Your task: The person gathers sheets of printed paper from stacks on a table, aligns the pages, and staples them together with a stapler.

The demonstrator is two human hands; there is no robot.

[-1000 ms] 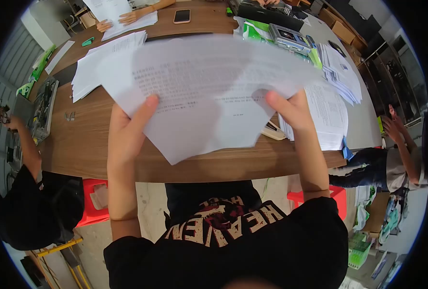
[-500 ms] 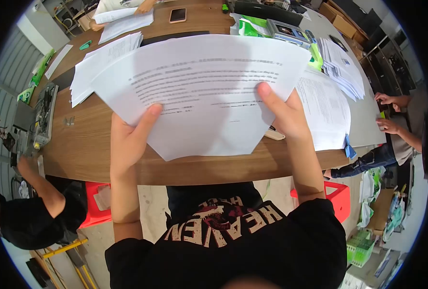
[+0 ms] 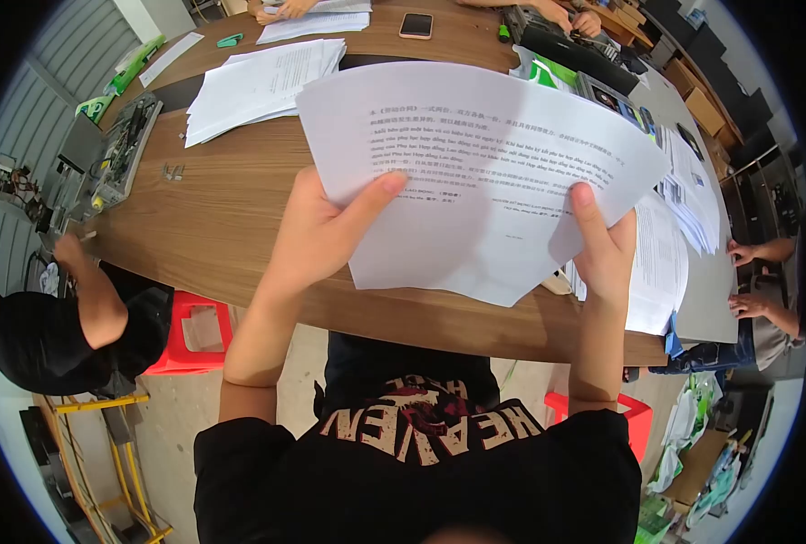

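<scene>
Printed paper (image 3: pixel 475 213) hangs above the table's near edge, curved, with lines of text facing me. My left hand (image 3: pixel 321 231) is closed on its lower left side, thumb on the front. The right side is gripped by my right hand (image 3: pixel 605 254), thumb also on top. Whether it is one sheet or several I cannot tell. Behind my right hand lies a printed stack (image 3: pixel 661 263) with a blue binder clip (image 3: pixel 674 337) at its corner. A loose pile of papers (image 3: pixel 258 86) rests beyond my left hand.
The wooden table (image 3: pixel 185 231) carries a phone (image 3: pixel 416 25), a teal stapler-like item (image 3: pixel 230 41), metal equipment (image 3: pixel 126 150) and another paper stack (image 3: pixel 690 190). Other people's hands (image 3: pixel 285 9) are at the far side and both edges. Red stools (image 3: pixel 194 335) stand below.
The view has swung, so the table's contents appear farther right. The paper has tilted down to the right in view, still in both hands. Another person's hands now show at the far right side.
</scene>
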